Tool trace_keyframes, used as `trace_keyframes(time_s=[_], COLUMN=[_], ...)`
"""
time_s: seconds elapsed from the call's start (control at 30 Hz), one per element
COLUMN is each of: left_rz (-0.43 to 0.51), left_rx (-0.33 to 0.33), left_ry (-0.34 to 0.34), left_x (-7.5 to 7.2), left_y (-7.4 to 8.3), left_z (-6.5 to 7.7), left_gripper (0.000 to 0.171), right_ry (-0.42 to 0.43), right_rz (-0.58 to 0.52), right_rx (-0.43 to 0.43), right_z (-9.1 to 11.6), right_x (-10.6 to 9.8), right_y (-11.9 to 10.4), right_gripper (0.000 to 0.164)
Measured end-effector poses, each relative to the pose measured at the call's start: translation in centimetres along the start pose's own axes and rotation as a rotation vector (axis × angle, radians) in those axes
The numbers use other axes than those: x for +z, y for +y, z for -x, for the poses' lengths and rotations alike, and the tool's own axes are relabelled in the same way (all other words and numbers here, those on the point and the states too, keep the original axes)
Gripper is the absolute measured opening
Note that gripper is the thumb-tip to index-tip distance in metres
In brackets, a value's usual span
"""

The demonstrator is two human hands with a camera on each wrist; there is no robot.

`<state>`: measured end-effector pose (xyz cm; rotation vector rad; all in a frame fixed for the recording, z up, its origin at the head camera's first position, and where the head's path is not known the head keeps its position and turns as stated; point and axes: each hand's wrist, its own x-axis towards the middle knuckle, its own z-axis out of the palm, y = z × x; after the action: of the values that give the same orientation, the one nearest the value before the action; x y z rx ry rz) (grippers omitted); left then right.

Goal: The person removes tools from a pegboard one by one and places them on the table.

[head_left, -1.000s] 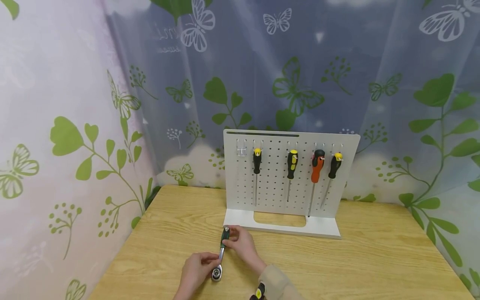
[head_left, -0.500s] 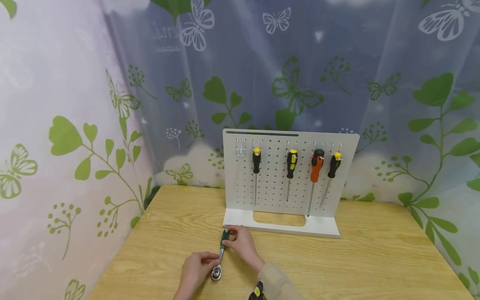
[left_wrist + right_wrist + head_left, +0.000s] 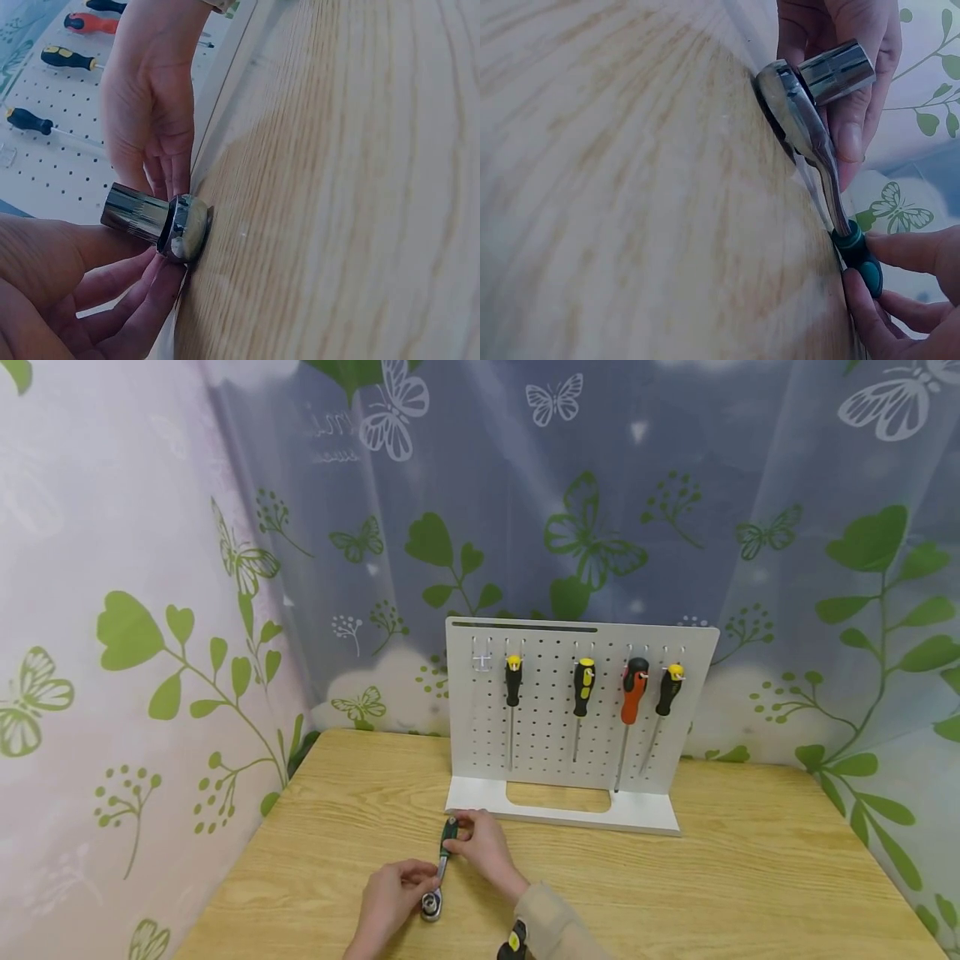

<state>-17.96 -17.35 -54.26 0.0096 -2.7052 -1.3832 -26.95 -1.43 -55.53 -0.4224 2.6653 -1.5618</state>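
A ratchet wrench with a green and black handle (image 3: 448,841) lies slantwise low over the wooden table, its handle end towards the pegboard. On its shiny round head (image 3: 784,101) sits a chrome socket (image 3: 135,212), pointing up from the table. My left hand (image 3: 392,895) pinches the metal neck beside the head, thumb on one side and fingers on the other. Further along, my right hand (image 3: 483,852) pinches the green handle between thumb and fingers. In the right wrist view, the bare steel shank (image 3: 831,184) shows between both hands.
Just beyond the hands stands a white pegboard (image 3: 540,727) with several screwdrivers (image 3: 584,689) hanging on it. A clear hook (image 3: 482,662) at its upper left holds nothing. Beside my right sleeve (image 3: 555,922) shows a black and yellow handle (image 3: 514,939). Patterned curtains (image 3: 480,527) surround the table.
Both hands keep their grip on the ratchet wrench in nearly the same place. Its socket end looks slightly more tipped than before.
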Motion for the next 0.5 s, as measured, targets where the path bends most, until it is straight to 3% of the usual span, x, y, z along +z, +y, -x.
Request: trace_keyframes(time_s=[0.5], left_rz=[0.015], left_rx=[0.005], left_ry=[0.029], left_x=[-0.2], left_y=[0.1], left_z=[0.0], left_gripper=[0.018], right_ry=[0.031], right_rz=[-0.133], right_rx=[-0.032], right_z=[0.3], right_x=[-1.1], right_y=[0.4], right_gripper=[0.042])
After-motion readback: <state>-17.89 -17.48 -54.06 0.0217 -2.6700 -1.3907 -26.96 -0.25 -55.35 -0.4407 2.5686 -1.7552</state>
